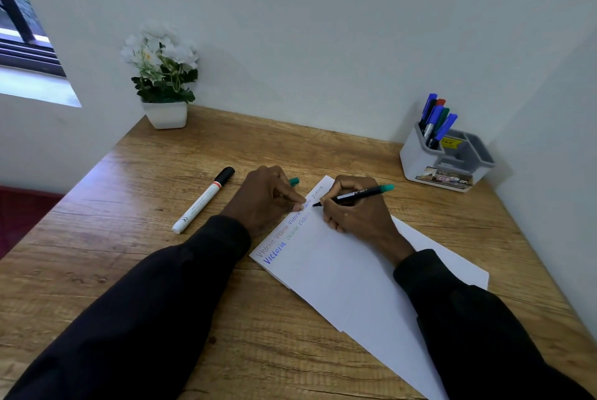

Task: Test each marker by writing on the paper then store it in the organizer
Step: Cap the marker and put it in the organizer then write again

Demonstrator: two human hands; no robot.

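My right hand (353,210) grips a black marker with a green end (358,194), its tip touching the white paper (349,277) near the top edge. Rows of a handwritten word in several colours run along that edge. My left hand (268,196) presses its fingertips on the paper's edge and is closed around a green cap (294,181). A white marker with a black cap (203,200) lies on the desk left of my hands. The grey and white organizer (447,160) stands at the back right with several markers (436,118) upright in its left compartment.
A white pot of white flowers (163,76) stands at the back left corner of the wooden desk (129,254). Walls close the desk at the back and right. A window is at the far left.
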